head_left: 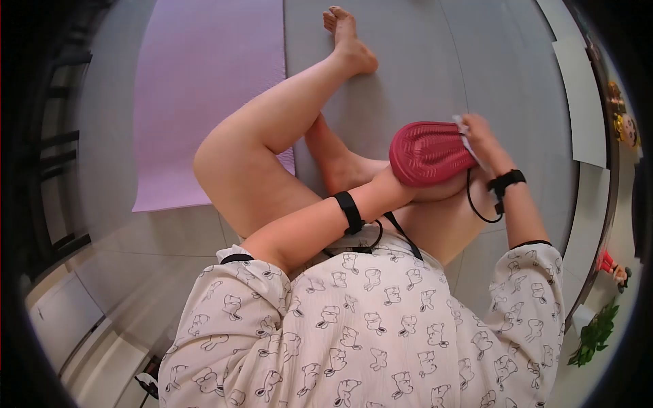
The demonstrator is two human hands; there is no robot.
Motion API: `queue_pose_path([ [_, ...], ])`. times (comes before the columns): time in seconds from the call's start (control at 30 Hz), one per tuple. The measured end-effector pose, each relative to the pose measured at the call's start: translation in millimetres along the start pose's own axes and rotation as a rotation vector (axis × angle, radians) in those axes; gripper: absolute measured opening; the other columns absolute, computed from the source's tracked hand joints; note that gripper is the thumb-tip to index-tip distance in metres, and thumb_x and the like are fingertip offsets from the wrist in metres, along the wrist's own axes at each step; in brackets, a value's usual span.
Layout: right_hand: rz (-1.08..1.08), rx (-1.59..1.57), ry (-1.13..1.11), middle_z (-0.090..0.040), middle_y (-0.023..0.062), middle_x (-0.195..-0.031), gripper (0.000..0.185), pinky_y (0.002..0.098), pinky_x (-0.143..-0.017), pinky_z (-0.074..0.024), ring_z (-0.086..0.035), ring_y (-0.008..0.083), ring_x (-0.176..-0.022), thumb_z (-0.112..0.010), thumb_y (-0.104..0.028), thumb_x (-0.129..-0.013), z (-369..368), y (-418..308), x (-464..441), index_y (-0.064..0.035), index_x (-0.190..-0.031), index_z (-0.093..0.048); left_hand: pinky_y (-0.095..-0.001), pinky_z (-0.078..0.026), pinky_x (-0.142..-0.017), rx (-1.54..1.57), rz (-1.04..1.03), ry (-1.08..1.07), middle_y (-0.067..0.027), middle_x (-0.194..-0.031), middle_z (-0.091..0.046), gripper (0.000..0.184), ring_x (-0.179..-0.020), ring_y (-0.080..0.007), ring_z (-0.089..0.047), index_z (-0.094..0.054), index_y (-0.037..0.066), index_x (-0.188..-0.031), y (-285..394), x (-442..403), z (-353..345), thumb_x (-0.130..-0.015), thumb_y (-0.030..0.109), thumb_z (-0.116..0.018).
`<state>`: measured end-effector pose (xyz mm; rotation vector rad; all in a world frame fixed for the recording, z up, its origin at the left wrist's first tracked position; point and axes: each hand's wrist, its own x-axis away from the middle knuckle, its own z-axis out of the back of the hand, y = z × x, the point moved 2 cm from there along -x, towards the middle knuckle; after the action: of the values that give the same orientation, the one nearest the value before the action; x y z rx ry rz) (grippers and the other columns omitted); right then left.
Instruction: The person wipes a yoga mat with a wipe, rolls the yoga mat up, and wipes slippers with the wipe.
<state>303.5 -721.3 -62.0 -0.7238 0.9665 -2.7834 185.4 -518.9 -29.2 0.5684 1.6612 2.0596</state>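
Note:
A red slipper is held up over my lap, with its ridged sole turned towards me. My left hand reaches behind the slipper and supports it; its fingers are hidden by the sole. At the slipper's right end, my right hand is closed around a white wipe, which touches the edge of the sole. The right hand is slightly blurred. Each forearm has a black strap, one on the left and one on the right, with a black cable running from it.
I sit on grey floor tiles with my legs bent. A pink mat lies at the left, partly beside my raised knee. Along the right edge are white panels, small figurines and a green plant. White furniture stands at lower left.

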Motion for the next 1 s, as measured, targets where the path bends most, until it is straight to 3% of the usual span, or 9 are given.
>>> queue_pose_path([
  [0.1,0.298,0.36,0.112,-0.052,0.0165,-0.082,0.01,0.0364,-0.071,-0.0414,-0.049,0.0303,-0.076,-0.049,-0.008,-0.082,-3,8,-5,0.0012,-0.085,-0.05,-0.0289,-0.041,-0.089,0.167,-0.006,0.002,-0.0106,-0.114,-0.053,0.027,-0.107,-0.0203,-0.05,-0.05,0.007,-0.114,4,0,5,-0.089,0.009,-0.044],
  [0.3,0.949,0.241,-0.252,-0.05,0.009,-0.085,0.011,0.0343,-0.077,-0.0406,-0.047,0.0275,-0.086,-0.05,0.0,-0.071,-74,-155,60,-0.0067,-0.078,-0.052,-0.0232,-0.038,-0.086,-0.424,-0.07,0.19,-0.0054,-0.106,-0.048,0.023,-0.104,-0.0121,-0.047,-0.045,0.01,-0.112,-48,-1,-34,-0.089,0.007,-0.04],
  [0.4,0.958,0.252,-0.159,-0.048,0.0079,-0.085,0.011,0.033,-0.077,-0.0407,-0.046,0.0268,-0.084,-0.051,-0.001,-0.071,-67,-148,65,-0.0081,-0.079,-0.051,-0.0204,-0.036,-0.084,-0.775,-0.001,0.361,-0.0028,-0.102,-0.046,0.022,-0.102,-0.008,-0.045,-0.043,0.011,-0.111,-133,-7,-99,-0.09,0.006,-0.038],
  [0.7,0.788,0.126,-0.057,-0.051,0.009,-0.085,0.013,0.0348,-0.073,-0.0406,-0.047,0.0272,-0.08,-0.053,0.0,-0.069,-51,-104,117,-0.0074,-0.079,-0.051,-0.023,-0.043,-0.081,-0.164,0.005,-0.067,-0.0065,-0.104,-0.053,0.031,-0.102,-0.0111,-0.05,-0.048,0.011,-0.116,-28,18,-17,-0.086,0.003,-0.047],
  [0.77,0.683,0.211,0.175,-0.054,0.0112,-0.082,0.016,0.0384,-0.071,-0.0408,-0.049,0.0303,-0.078,-0.055,0.003,-0.069,-30,-88,97,-0.0074,-0.081,-0.054,-0.0276,-0.043,-0.087,0.575,0.187,0.002,-0.0067,-0.112,-0.053,0.024,-0.106,-0.0165,-0.049,-0.051,0.006,-0.111,-34,6,-25,-0.089,0.004,-0.042],
  [0.87,0.402,0.078,0.278,-0.055,0.0167,-0.08,0.012,0.0398,-0.074,-0.0415,-0.05,0.0348,-0.078,-0.048,0.004,-0.076,-24,-26,50,-0.0043,-0.083,-0.053,-0.0302,-0.04,-0.092,0.604,-0.01,0.037,-0.0061,-0.119,-0.051,0.028,-0.11,-0.0171,-0.048,-0.05,0.006,-0.114,-17,-3,-23,-0.086,0.004,-0.048],
  [0.9,0.307,0.011,0.21,-0.055,0.0168,-0.08,0.01,0.04,-0.075,-0.0417,-0.05,0.0354,-0.079,-0.047,0.004,-0.076,-28,-30,46,-0.0035,-0.081,-0.052,-0.0272,-0.04,-0.092,0.24,-0.145,0.123,-0.0055,-0.118,-0.051,0.027,-0.109,-0.014,-0.047,-0.049,0.008,-0.115,-24,-2,-28,-0.088,0.006,-0.045],
  [0.93,0.494,0.004,0.223,-0.054,0.0161,-0.081,0.007,0.0402,-0.075,-0.0419,-0.05,0.0347,-0.08,-0.047,0.002,-0.076,-39,-61,54,-0.0031,-0.079,-0.051,-0.0242,-0.04,-0.092,-0.133,-0.242,0.258,-0.0048,-0.118,-0.051,0.027,-0.109,-0.0109,-0.047,-0.049,0.009,-0.117,-34,-1,-34,-0.091,0.008,-0.043],
  [1.0,0.74,0.08,0.139,-0.052,0.0148,-0.082,0.004,0.0403,-0.075,-0.0422,-0.05,0.0331,-0.081,-0.048,-0.001,-0.075,-65,-130,87,-0.0027,-0.078,-0.05,-0.0319,-0.04,-0.091,0.033,-0.049,0.206,-0.007,-0.114,-0.053,0.025,-0.108,-0.0172,-0.048,-0.052,0.007,-0.111,-37,12,-40,-0.087,0.011,-0.046],
])
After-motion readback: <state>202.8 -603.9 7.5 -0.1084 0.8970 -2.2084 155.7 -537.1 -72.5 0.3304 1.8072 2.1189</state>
